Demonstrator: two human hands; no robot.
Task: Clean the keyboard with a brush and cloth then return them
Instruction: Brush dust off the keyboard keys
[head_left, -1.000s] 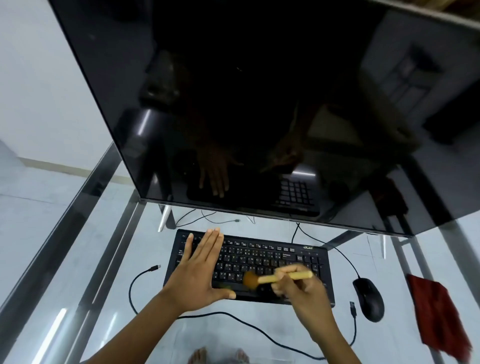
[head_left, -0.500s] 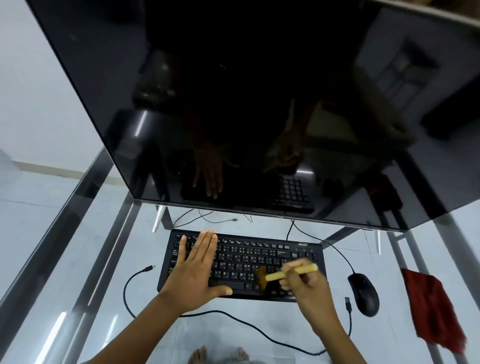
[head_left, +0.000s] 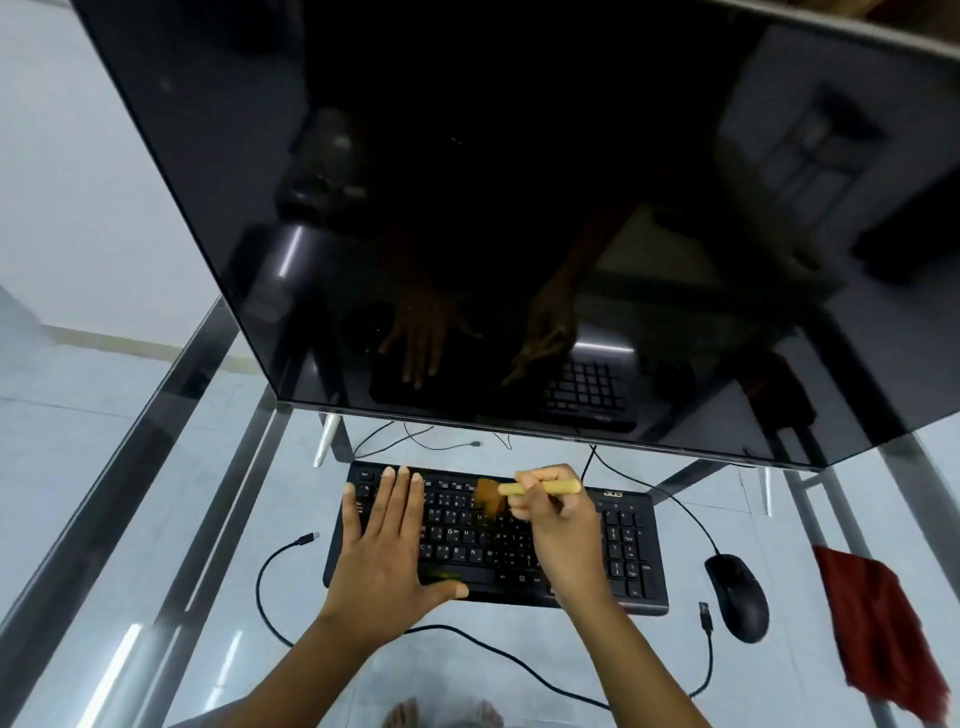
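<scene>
Head view, looking down through a clear glass desk (head_left: 218, 540) on a metal frame. Presses the left hand (head_left: 384, 551) flat on the left part of a black full-size keyboard (head_left: 628, 556), fingers straight and close together, thumb spread along the front edge by the space bar. Grips a small brush with a pale wooden handle and brown bristles (head_left: 530, 489) in the right hand (head_left: 561, 525), fingers curled round the handle, handle roughly level, bristles blurred over the upper key rows near the keyboard's middle. Right of the keyboard and apart from it, a black computer mouse (head_left: 737, 597). Farther right, a dark red cloth (head_left: 878, 629) draped at the desk's edge, untouched. Behind the keyboard, a large dark monitor (head_left: 519, 208) mirroring both hands. In front, a loose black cable (head_left: 258, 587) looping across the glass.
</scene>
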